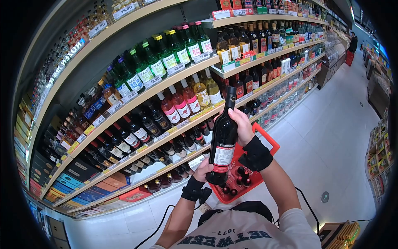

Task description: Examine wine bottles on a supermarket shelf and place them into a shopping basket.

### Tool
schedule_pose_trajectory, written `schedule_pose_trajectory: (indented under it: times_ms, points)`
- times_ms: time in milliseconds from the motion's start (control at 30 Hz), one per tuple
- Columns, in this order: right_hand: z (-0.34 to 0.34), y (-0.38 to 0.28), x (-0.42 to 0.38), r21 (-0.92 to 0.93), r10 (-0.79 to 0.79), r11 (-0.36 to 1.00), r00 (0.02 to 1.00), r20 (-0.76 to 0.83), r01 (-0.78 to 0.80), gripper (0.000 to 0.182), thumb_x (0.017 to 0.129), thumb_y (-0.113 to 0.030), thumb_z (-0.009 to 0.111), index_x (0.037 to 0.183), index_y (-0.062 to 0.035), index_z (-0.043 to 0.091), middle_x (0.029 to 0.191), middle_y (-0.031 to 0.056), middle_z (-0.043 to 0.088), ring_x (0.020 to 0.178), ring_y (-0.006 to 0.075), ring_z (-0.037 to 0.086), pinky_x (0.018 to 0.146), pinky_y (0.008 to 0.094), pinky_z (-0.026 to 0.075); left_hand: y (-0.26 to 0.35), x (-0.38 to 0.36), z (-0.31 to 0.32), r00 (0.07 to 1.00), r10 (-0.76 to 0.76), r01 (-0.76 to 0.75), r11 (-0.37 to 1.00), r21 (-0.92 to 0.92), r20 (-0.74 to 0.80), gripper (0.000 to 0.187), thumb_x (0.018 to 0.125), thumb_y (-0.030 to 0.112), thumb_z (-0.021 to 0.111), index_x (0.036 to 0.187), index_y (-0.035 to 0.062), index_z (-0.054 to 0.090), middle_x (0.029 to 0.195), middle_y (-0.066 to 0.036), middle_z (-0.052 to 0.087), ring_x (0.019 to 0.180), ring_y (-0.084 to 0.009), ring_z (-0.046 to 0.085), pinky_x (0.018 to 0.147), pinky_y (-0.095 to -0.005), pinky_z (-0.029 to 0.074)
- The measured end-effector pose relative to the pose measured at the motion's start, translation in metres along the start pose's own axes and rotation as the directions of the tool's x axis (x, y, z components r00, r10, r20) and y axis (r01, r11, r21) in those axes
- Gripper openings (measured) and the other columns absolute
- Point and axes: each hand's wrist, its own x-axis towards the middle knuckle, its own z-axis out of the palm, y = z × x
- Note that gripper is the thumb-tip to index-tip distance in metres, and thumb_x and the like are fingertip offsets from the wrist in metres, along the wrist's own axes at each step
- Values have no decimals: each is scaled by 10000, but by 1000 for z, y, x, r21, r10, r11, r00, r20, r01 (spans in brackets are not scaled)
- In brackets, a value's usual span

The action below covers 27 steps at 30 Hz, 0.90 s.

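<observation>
A dark wine bottle (224,135) with a white and red label is held upright, slightly tilted, in front of me. My right hand (242,126) is closed around its upper body, just below the neck. Near the base, my left hand (202,169) grips the lower left side, thumb beside the label. Both wrists wear black straps. Below and behind the bottle is a red shopping basket (256,179), partly hidden by it. Several dark bottles with reddish caps (243,176) stand inside the basket.
Shelves (174,79) of bottles with price tags curve along the left and run back to the right. Green bottles (169,56) and pink-labelled bottles (179,103) are nearest. Tiled floor (309,133) lies to the right. People (352,42) are far down the aisle. Black cables hang beside me.
</observation>
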Motion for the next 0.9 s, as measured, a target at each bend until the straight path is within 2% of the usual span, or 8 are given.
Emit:
schedule_pose_trajectory:
  times_ms: [100,267,467,533,600,733,800,900]
  points:
    - [-9,3,3,54,65,996,998,6,-65,306,1017,-243,481,1168,14,556,1018,120,682,886,164,671,803,292,538,-6,1,-2,999,4,-2,999,34,-48,810,833,498,715,1346,-62,434,1168,-226,629,992,-328,684,859,-457,574]
    - [-23,2,8,-179,7,984,1000,-17,-10,327,996,-210,559,1244,2,538,1096,94,669,957,141,653,850,289,521,-27,5,-8,974,94,-69,990,127,-207,732,830,355,775,1357,-37,451,1197,-148,639,1041,-223,663,920,-366,539]
    - [-20,4,2,-307,-22,951,979,-203,-42,291,884,-165,743,1052,-21,554,897,11,629,785,90,610,722,264,505,-28,18,3,869,378,-59,720,691,-319,736,772,175,843,1356,-52,457,1166,-100,656,1018,-141,643,909,-304,515]
    - [-17,11,0,-510,-128,860,955,-269,-29,327,858,-217,779,998,-35,546,867,11,623,755,91,605,694,265,504,-26,18,8,829,455,41,529,847,-325,785,737,270,859,1343,-43,470,1146,-160,669,1001,-218,673,897,-342,519]
    - [-19,17,-1,-492,-137,869,929,-344,-54,329,833,-260,805,893,-54,555,789,-1,614,689,86,585,656,260,490,-30,16,10,794,511,148,363,920,-329,832,705,327,875,1339,-34,475,1139,-195,669,976,-277,687,874,-370,525]
    - [-27,22,1,-346,-61,929,871,-488,-129,293,875,-291,754,768,-54,619,733,12,642,654,98,593,636,255,473,-34,16,17,725,573,295,243,924,-382,914,647,350,907,1350,-34,468,1170,-210,642,1074,-304,647,970,-388,481]
    - [-29,19,-3,-267,2,953,888,-460,-141,235,917,-264,703,845,-56,619,786,43,666,684,119,624,656,280,496,-34,16,19,684,637,375,109,921,-354,963,630,377,913,1368,-37,453,1150,-203,642,1074,-335,634,985,-412,467]
    - [-36,25,-2,-195,-7,978,926,-377,-72,213,940,-218,652,853,-29,610,818,119,699,677,161,654,646,307,531,-28,16,24,692,588,402,169,900,-419,1091,595,427,922,1426,-37,390,1181,-204,609,1110,-352,600,1007,-433,441]
